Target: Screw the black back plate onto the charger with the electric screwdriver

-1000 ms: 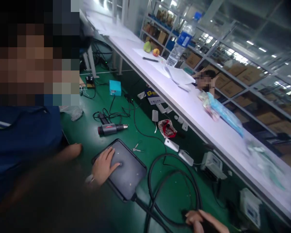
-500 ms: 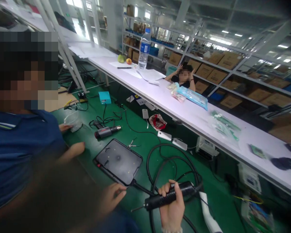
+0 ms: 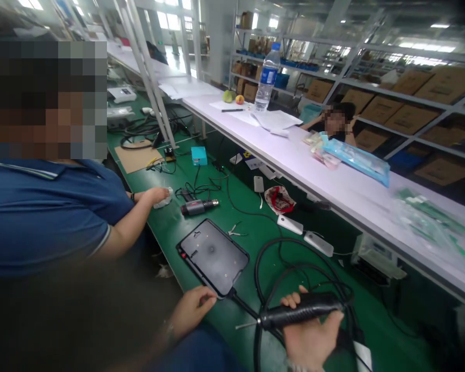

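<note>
Head view: forward, down, close over green bench [image 3: 225,214]; lower-left seemingly blurred.

The left hand [image 3: 192,309] is half curled; the right hand [image 3: 310,335] grips, palm upward.

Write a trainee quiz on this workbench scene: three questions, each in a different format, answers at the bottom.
1. Short answer: Which of the camera wearer's hands holds the black tool with the metal bit?
2. Multiple choice: What colour is the bench surface under the heat gun? A) white B) green C) yellow
3. True or false: The water bottle stands on the white shelf with its blue cap on.

Key: 1. The right hand. 2. B. 3. True.
</note>
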Action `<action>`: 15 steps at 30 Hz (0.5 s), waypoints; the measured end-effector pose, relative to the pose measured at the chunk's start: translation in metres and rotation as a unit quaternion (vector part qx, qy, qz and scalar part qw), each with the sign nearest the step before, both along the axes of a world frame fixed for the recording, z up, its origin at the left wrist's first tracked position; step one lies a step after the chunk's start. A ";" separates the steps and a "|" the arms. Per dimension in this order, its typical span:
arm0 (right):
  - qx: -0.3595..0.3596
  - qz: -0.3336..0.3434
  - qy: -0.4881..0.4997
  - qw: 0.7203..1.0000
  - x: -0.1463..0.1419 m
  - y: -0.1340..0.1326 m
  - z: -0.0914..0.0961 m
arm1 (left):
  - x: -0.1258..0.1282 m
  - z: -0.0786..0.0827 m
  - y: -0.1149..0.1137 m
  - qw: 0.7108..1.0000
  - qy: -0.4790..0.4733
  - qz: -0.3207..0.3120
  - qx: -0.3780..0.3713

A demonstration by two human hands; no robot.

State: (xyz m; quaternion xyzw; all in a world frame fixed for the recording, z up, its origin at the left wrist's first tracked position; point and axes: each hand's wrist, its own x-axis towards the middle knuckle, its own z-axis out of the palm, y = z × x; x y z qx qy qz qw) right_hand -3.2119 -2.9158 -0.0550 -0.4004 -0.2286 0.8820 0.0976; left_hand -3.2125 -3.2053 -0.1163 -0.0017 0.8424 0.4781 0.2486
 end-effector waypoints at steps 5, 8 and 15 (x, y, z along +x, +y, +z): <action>-0.099 -0.037 0.072 0.992 -0.028 -0.005 0.009 | -0.010 0.033 0.008 0.986 -0.102 0.002 0.135; -0.104 -0.043 0.100 0.989 -0.044 -0.010 0.012 | -0.019 0.066 0.015 0.987 -0.087 -0.017 0.132; -0.114 -0.032 0.110 0.987 -0.054 -0.030 0.018 | -0.026 0.108 0.019 0.996 0.069 -0.038 0.045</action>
